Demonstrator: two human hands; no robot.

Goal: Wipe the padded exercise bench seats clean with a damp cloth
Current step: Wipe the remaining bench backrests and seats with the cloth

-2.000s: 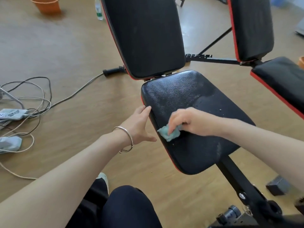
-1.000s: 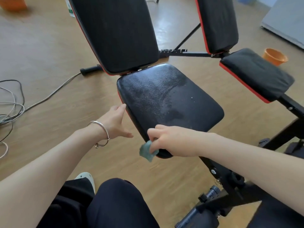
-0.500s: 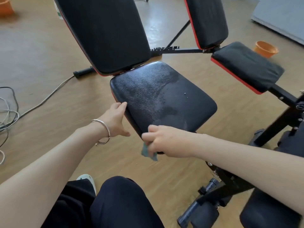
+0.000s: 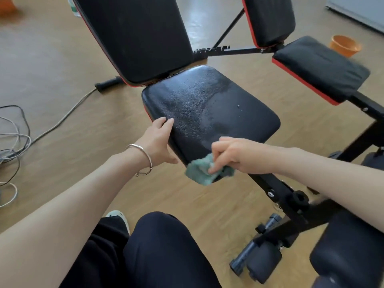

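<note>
Tan wood-look floor (image 4: 52, 59), tangled cables (image 4: 12, 138) at left, orange pot (image 4: 345, 45) far right, pale glare (image 4: 207, 15) at top

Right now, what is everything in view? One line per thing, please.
Near seat pad: one, black, centre.
Near backrest: one, black with red edging, tilted up behind it.
Far seat pad: one, black with red edging, upper right.
Far backrest: one, black, top right.
Cloth: one, teal, at the near seat pad's front edge.
Bench frame: black metal, right.
Foam rollers: black, lower right.
Pots: two, orange, on the floor, top left and upper right.
Cables: several, grey and black, on the floor at left.
Bracelet: one, silver, left wrist.
Legs: dark trousers, bottom centre.
Left hand: rests on the near seat pad's left edge.
Right hand: pinches the cloth.
</note>
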